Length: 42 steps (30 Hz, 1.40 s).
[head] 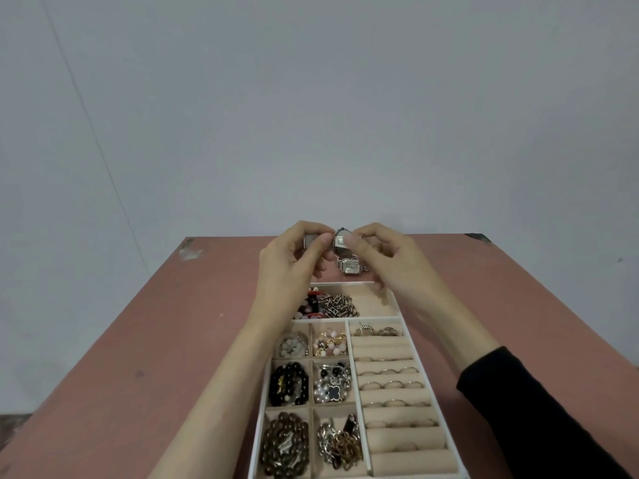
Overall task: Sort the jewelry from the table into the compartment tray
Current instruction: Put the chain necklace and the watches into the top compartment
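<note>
My left hand (294, 261) and my right hand (383, 261) are raised above the table's far side, and together they pinch a silver watch (339, 240) by its metal band. A second silver watch (351, 266) with a square face lies on the table just below it, beyond the tray. The white compartment tray (403, 314) with beige lining stretches from the hands toward me. Its left cells hold bead bracelets (288, 383) and chains (340, 444). Its right side has ring rolls (392, 385) with several rings. The far compartment holds a red and black piece and a silver chain (337, 304).
The table (173, 340) has a worn reddish top with chipped far corners. A plain grey wall (311, 98) stands behind it. My right forearm wears a black sleeve (539, 420) that reaches over the tray's right edge.
</note>
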Each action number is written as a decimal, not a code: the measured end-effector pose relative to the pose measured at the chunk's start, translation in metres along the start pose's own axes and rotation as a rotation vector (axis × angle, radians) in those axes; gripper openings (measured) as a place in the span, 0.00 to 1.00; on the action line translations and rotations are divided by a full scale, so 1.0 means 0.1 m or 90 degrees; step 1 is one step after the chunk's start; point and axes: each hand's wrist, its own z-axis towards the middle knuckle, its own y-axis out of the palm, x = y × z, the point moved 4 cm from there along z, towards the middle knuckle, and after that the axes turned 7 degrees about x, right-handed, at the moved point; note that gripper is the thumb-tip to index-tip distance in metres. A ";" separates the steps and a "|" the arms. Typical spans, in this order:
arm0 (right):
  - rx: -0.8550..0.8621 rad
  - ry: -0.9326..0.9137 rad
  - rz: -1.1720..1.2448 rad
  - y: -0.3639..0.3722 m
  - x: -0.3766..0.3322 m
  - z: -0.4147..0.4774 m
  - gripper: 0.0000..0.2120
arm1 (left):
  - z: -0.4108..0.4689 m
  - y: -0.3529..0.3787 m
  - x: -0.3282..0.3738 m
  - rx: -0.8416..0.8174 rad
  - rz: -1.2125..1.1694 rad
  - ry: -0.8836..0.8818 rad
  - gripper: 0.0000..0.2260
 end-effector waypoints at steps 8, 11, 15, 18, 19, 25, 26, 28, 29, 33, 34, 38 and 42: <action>0.083 -0.052 -0.153 -0.19 -0.03 0.08 0.09 | -0.04 0.06 0.06 -0.035 -0.009 -0.005 0.04; 0.081 -0.023 0.012 -0.17 -0.03 0.09 0.12 | -0.04 0.04 0.08 -0.042 0.001 -0.011 0.07; 0.078 -0.010 0.160 -0.16 -0.09 0.10 0.15 | -0.08 0.10 0.15 -0.125 -0.038 -0.081 0.10; 0.026 0.058 0.311 -0.14 -0.12 0.09 0.14 | -0.08 0.15 0.12 -0.203 -0.160 -0.167 0.13; 0.020 0.086 0.363 -0.15 -0.13 0.09 0.13 | -0.07 0.14 0.11 -0.228 -0.210 -0.188 0.14; -0.006 0.124 0.378 -0.18 -0.08 0.11 0.12 | -0.12 0.19 0.12 -0.304 -0.228 -0.194 0.12; -0.027 0.132 0.394 -0.17 -0.08 0.10 0.13 | -0.11 0.19 0.12 -0.286 -0.217 -0.192 0.12; -0.066 0.148 0.453 -0.18 -0.09 0.09 0.15 | -0.06 0.16 0.08 -0.234 -0.230 -0.210 0.11; -0.079 0.152 0.485 -0.19 -0.10 0.09 0.14 | -0.04 0.14 0.07 -0.209 -0.256 -0.224 0.11; -0.072 0.120 0.437 -0.18 -0.09 0.10 0.09 | -0.01 0.09 0.04 -0.141 -0.363 -0.257 0.08; -0.070 0.111 0.398 -0.16 -0.07 0.11 0.10 | -0.01 0.08 0.04 -0.126 -0.377 -0.261 0.07; -0.075 0.080 0.313 -0.13 -0.03 0.12 0.07 | 0.02 0.05 0.06 -0.097 -0.418 -0.264 0.07; -0.082 0.089 0.352 -0.14 -0.02 0.12 0.09 | 0.01 0.06 0.05 -0.119 -0.342 -0.218 0.10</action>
